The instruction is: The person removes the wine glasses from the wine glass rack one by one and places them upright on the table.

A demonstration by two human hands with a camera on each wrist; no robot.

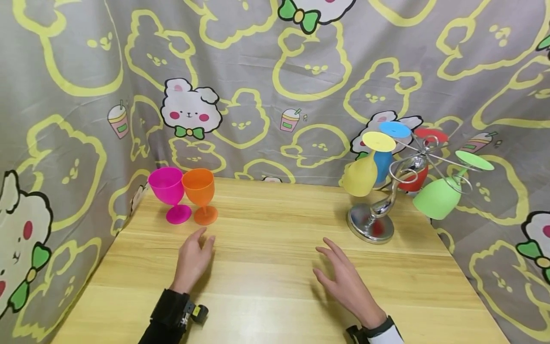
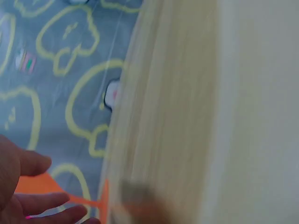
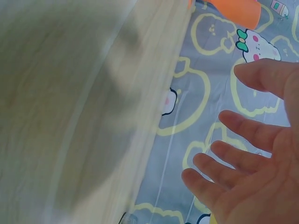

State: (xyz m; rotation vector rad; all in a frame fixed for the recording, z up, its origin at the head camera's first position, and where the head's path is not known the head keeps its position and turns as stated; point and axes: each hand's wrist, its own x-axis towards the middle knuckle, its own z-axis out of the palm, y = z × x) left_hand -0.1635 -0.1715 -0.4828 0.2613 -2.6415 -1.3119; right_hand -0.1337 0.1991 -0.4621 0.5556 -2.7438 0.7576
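Observation:
My left hand (image 1: 192,260) is over the left side of the table, fingers loosely spread and holding nothing. Just beyond it an orange goblet (image 1: 199,188) stands upright, beside a magenta goblet (image 1: 166,186). In the left wrist view, the orange goblet (image 2: 35,184) shows partly behind my fingers. On the right, my right hand (image 1: 343,282) is spread with nothing in it. It is nearest to a chrome rack (image 1: 370,224), from which a yellow goblet (image 1: 361,177), a blue goblet (image 1: 382,165), a red goblet (image 1: 414,181) and a green goblet (image 1: 438,198) hang upside down.
The light wooden table (image 1: 266,229) runs back to a grey patterned curtain (image 1: 240,62), which also closes off the left and right sides. The rack's wire loops (image 1: 404,174) stick out above the table's right rear part.

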